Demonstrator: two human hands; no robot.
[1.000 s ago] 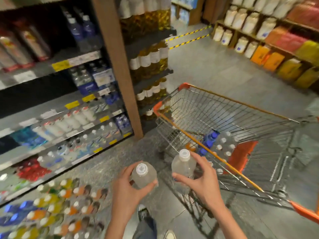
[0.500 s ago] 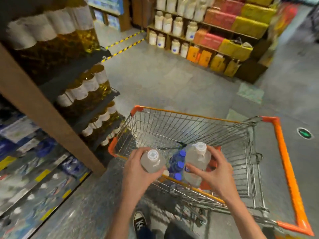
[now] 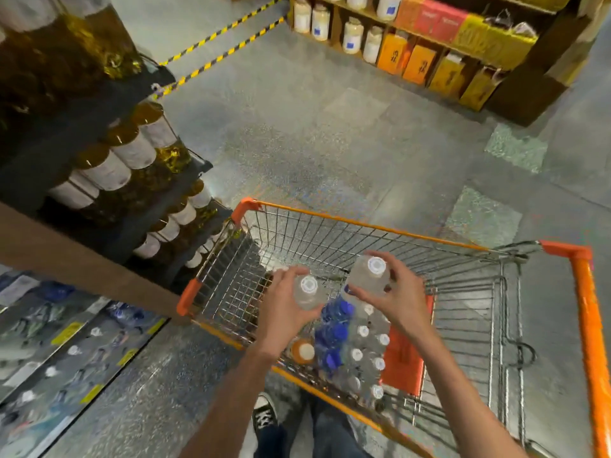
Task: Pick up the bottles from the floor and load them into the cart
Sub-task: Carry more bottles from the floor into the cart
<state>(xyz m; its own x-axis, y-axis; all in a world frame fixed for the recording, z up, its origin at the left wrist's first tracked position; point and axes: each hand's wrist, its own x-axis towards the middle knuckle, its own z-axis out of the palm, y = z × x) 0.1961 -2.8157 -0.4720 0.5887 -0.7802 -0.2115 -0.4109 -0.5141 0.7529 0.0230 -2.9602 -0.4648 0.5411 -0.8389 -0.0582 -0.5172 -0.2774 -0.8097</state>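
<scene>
The floor (image 3: 297,133) is speckled grey stone with a few paler green tiles to the right and two yellow-and-black striped tape lines (image 3: 218,44) running off at the top. On the left a wooden-framed shelf (image 3: 76,269) holds rows of oil bottles (image 3: 132,153), with small drinks on the low racks below; across the aisle another shelf (image 3: 515,90) carries white jars and orange and yellow boxes. A wire cart (image 3: 380,229) with orange trim stands in front of the person, whose black sneaker (image 3: 264,416) shows beneath. The left hand (image 3: 281,312) grips a clear bottle (image 3: 307,292) by its side, and the right hand (image 3: 396,299) curls its fingers around a second clear bottle (image 3: 368,276); both bottles are held above the inside of the cart, over packs of blue-capped bottles (image 3: 334,335) and white-capped bottles (image 3: 367,352) and an orange-lidded one (image 3: 302,352). Compared with half a second ago, both hands have moved forward past the near rim and deeper over the basket, and the view has tilted down toward the cart. Labels and price tags are too blurred to read.
</scene>
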